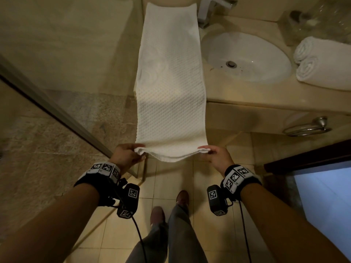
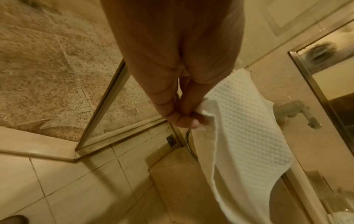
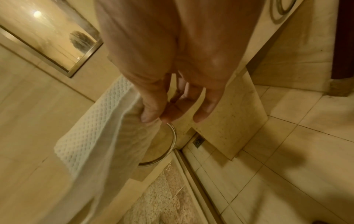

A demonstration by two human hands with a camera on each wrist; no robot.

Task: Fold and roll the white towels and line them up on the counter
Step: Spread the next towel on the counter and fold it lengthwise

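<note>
A long white waffle-textured towel (image 1: 170, 82), folded into a narrow strip, lies along the left of the beige counter (image 1: 247, 92) and stretches off its front edge toward me. My left hand (image 1: 135, 151) pinches its near left corner, seen also in the left wrist view as my left hand (image 2: 188, 119) on the towel (image 2: 247, 136). My right hand (image 1: 206, 150) pinches the near right corner; the right wrist view shows my right hand (image 3: 155, 119) gripping the towel (image 3: 99, 136). Two rolled white towels (image 1: 322, 63) lie side by side at the counter's right.
A white sink basin (image 1: 247, 56) with a chrome faucet (image 1: 209, 10) sits right of the strip. Glassware (image 1: 322, 18) stands at the back right. A chrome towel ring (image 1: 307, 127) hangs under the counter. A glass shower partition (image 1: 57, 111) runs on the left.
</note>
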